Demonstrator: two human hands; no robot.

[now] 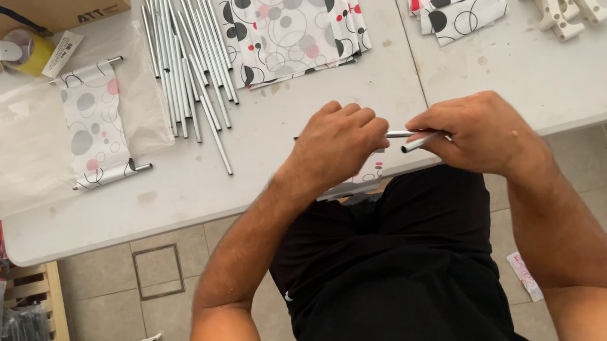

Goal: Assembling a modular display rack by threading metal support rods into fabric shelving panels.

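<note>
Head view: the left hand (338, 143) and right hand (474, 134) both clench thin metal rods (411, 139) over the desk (299, 129) edge; the rod ends show between the two sets of fingers (373, 122), patterned fabric (371, 174) beneath the left.

White table (299, 129): metal rods (182, 48), patterned fabric (288, 22).

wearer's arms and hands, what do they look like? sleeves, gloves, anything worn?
Both forearms are bare to the elbow, with no sleeves in view. The left hand and right hand wear no gloves, and no rings, watch or wristband show. Below them is a black garment.
</note>
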